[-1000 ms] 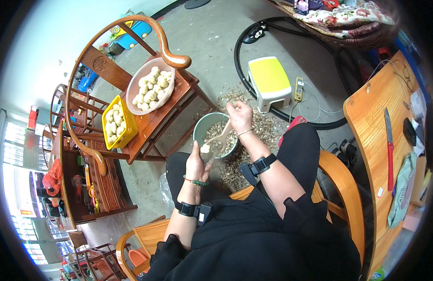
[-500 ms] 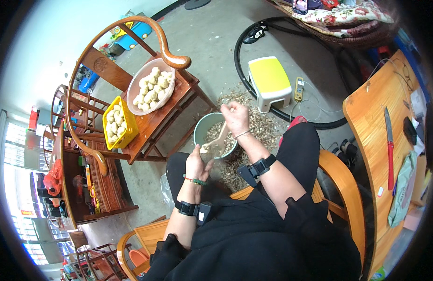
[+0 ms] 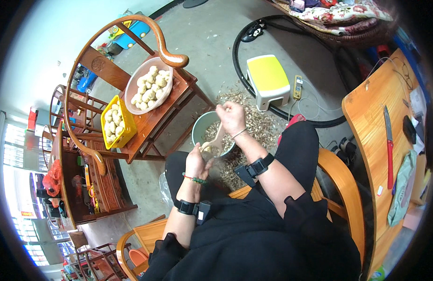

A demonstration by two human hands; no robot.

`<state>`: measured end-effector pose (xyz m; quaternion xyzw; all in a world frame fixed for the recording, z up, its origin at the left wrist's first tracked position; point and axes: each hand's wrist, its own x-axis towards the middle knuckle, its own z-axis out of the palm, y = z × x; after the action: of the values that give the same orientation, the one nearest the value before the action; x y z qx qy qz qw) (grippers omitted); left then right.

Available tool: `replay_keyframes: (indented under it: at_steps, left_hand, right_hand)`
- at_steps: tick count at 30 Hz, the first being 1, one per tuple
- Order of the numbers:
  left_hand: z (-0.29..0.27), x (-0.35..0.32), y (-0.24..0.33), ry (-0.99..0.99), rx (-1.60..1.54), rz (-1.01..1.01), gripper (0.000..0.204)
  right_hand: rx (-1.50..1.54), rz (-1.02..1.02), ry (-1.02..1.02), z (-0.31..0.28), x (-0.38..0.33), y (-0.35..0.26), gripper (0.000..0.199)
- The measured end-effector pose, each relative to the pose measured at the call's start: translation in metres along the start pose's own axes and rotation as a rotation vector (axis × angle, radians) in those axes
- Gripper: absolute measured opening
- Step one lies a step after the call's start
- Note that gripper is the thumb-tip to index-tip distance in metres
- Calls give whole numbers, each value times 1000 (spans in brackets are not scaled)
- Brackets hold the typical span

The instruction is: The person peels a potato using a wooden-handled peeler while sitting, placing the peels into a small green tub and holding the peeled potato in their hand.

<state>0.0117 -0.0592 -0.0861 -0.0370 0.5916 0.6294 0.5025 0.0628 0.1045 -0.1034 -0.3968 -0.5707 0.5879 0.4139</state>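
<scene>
Over a pale green bucket (image 3: 198,127), a long, pale, slightly curved thing like a wooden stick (image 3: 219,136) slants between my hands. Its upper end is in my right hand (image 3: 232,118), whose fingers are curled closed. Its lower end reaches my left hand (image 3: 196,164), closed around something small and pale that the fingers mostly hide. Scraps like shavings or peelings lie in the bucket and in a heap of shavings (image 3: 258,126) on the floor around it. Both hands stay above the bucket, just beyond my knees.
On a wooden armchair (image 3: 172,105) at left stand a pink bowl (image 3: 131,105) and a yellow basket (image 3: 128,137), both holding pale round lumps. A green-topped stool (image 3: 268,72), a black hose (image 3: 236,56) and a power strip (image 3: 297,87) are ahead. A red-handled knife (image 3: 389,154) lies on the right-hand table (image 3: 366,122).
The whole view has shifted very slightly. My right hand has moved a little left with the pale stick-like thing, whose angle is slightly changed. My left hand keeps nearly the same place.
</scene>
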Motion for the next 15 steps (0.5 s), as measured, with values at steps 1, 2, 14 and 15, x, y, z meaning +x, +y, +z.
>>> replay_keyframes:
  at_steps: [1,2,14,15]
  left_hand:
    - [1,0,-1,14,27,8,33]
    - [1,0,-1,29,54,17,33]
    - [2,-5,1,-26,-100,-91,28]
    - [0,-6,2,-110,-107,-150,29]
  right_hand:
    - [0,0,-1,-1,2,3,21]
    - [-35,-4,90,-4,6,6,22]
    - [65,-51,-46,-7,7,8,22]
    - [-8,-56,35,-6,8,7,21]
